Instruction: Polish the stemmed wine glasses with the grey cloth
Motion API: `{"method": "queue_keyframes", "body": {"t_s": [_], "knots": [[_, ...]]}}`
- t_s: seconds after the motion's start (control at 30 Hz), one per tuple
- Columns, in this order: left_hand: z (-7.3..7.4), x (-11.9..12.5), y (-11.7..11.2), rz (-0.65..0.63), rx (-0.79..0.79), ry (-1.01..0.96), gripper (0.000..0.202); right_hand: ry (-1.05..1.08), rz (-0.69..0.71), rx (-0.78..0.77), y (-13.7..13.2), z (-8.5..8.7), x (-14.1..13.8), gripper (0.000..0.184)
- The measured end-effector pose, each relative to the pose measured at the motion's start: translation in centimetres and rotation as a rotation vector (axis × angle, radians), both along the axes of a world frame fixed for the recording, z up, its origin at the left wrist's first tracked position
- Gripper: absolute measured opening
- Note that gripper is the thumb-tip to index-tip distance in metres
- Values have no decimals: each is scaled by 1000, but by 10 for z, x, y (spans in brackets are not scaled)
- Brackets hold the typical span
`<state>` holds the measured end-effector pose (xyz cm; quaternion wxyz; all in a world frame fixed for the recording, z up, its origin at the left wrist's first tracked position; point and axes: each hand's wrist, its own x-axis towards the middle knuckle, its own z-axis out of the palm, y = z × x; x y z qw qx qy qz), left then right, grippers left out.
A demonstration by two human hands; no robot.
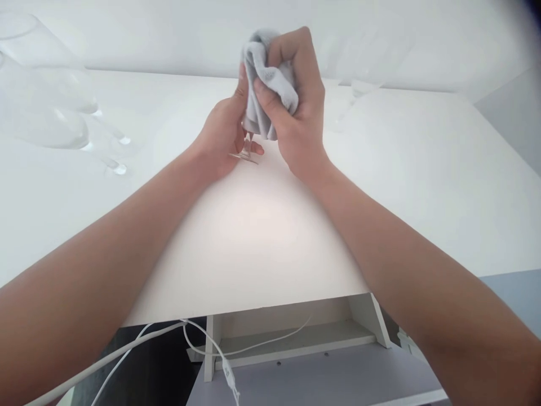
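Observation:
Above the white table (422, 186), my left hand (222, 138) grips a clear stemmed glass (246, 152); only its stem and round foot show below my fingers. The bowl of the glass is hidden under a grey cloth (266, 84). My right hand (296, 107) is closed round that cloth and presses it against the glass. Both hands meet just past the middle of the table.
Several clear stemmed glasses (51, 113) lie on their sides at the far left of the table. Another clear glass (359, 93) stands at the back right. Below the table's near edge are a white shelf (296, 338) and white cables (127, 352).

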<state>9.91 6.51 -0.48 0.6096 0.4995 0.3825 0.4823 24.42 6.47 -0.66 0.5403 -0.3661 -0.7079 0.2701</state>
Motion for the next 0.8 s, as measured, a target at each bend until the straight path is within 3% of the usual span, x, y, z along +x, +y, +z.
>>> {"method": "queue_keyframes", "body": {"t_s": [0.1,0.23,0.4,0.63,0.8], "knots": [[2,-1,-1,15,-23,-47,51,224,-10,168,10,-8,1,15],[0,-2,1,35,-66,-48,64,138,-227,73,14,-13,-1,17],[-5,-4,4,90,-6,-76,53,118,11,116,2,-8,-7,13],[0,-6,2,130,-5,-102,46,184,-60,137,8,-6,-6,27],[-1,-10,7,108,1,-211,38,254,-296,166,25,-19,2,37]]}}
